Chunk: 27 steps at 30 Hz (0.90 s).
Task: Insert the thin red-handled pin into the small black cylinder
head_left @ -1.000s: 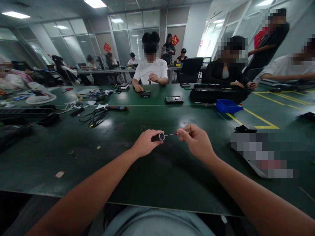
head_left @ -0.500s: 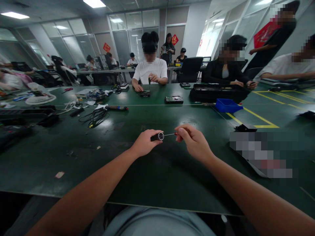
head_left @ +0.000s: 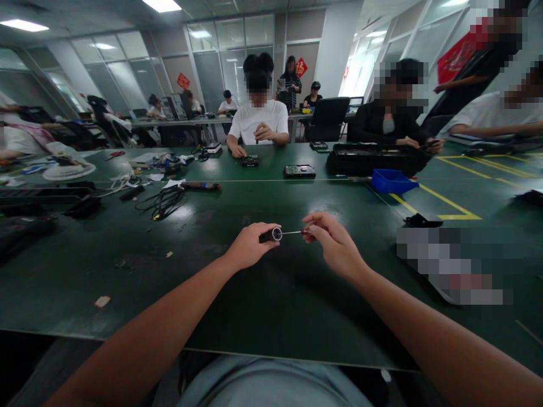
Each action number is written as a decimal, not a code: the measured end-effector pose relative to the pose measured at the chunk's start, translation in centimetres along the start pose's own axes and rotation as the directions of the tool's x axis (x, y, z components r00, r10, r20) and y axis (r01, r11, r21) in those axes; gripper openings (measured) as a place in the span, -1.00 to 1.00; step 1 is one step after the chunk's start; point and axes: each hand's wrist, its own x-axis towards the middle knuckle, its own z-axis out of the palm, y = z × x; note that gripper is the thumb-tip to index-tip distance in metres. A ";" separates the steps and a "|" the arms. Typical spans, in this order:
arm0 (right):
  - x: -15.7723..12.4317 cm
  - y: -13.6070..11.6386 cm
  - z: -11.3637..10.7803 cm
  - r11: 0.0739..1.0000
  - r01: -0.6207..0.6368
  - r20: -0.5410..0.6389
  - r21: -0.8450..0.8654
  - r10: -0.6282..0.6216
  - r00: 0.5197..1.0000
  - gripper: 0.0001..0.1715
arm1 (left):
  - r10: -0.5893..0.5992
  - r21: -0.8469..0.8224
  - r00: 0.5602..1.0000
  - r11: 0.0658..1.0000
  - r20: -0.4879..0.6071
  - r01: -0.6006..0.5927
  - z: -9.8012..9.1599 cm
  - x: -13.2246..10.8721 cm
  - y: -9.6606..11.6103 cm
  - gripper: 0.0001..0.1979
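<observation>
My left hand (head_left: 249,246) is closed round a dark cylinder (head_left: 271,234) with a pale ring at its round end, which faces me. From the right, my right hand (head_left: 335,243) grips a screwdriver (head_left: 292,232) by its reddish handle, most of which the fingers hide. The thin metal shaft lies nearly level, and its tip meets the rim of the cylinder's end. Whether the tip sits in a screw is too small to tell. Both hands are above the green table (head_left: 271,316).
Across the table a person in a white shirt (head_left: 261,121) works on a small dark device (head_left: 250,161). A hard drive (head_left: 300,170), a blue bin (head_left: 393,181) and a long black case (head_left: 377,160) stand beyond my hands. Black cables (head_left: 163,202) lie to the left.
The fingers of my right hand have shifted and opened slightly round the screwdriver handle. My left hand and the cylinder stay nearly in place.
</observation>
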 end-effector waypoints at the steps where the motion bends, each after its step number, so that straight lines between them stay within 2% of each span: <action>1: 0.0 0.0 0.0 1.000 0.012 0.015 -0.019 -0.012 1.000 -0.82 | 0.002 0.000 1.000 1.000 0.003 -0.002 0.0 0.0 0.0 -0.62; 4: 0.0 -0.2 -0.1 0.995 0.020 0.047 -0.097 -0.015 0.999 -0.69 | 0.003 -0.003 1.000 1.000 0.006 -0.003 0.0 0.0 0.0 -0.62; 8: -0.1 -0.4 -0.1 0.992 -0.019 0.037 -0.124 0.024 0.999 -0.79 | 0.003 -0.012 1.000 1.000 0.004 -0.003 0.0 0.0 -0.1 -0.62; 16: -0.1 0.2 0.1 0.999 -0.027 0.002 0.018 0.027 1.000 -0.81 | -0.005 -0.016 1.000 1.000 -0.022 0.005 -0.1 0.0 -0.2 -0.61; 20: 0.0 -0.2 -0.1 0.993 0.012 0.028 -0.120 -0.009 1.000 -0.68 | 0.010 -0.016 1.000 1.000 0.008 -0.010 0.0 0.0 -0.2 -0.62; 22: 0.0 -0.2 -0.2 0.990 0.007 0.011 -0.139 -0.006 1.000 -0.72 | 0.009 -0.015 1.000 1.000 0.013 -0.009 0.0 0.0 -0.2 -0.61; 24: 0.0 0.0 -0.1 0.998 -0.016 -0.017 -0.065 0.015 1.000 -0.83 | 0.007 -0.018 1.000 1.000 0.011 -0.007 0.0 0.0 -0.1 -0.61; 27: 0.0 0.2 0.1 0.994 -0.042 -0.052 0.096 0.048 0.998 -0.81 | 0.003 -0.019 1.000 1.000 -0.002 -0.003 0.0 0.0 -0.1 -0.61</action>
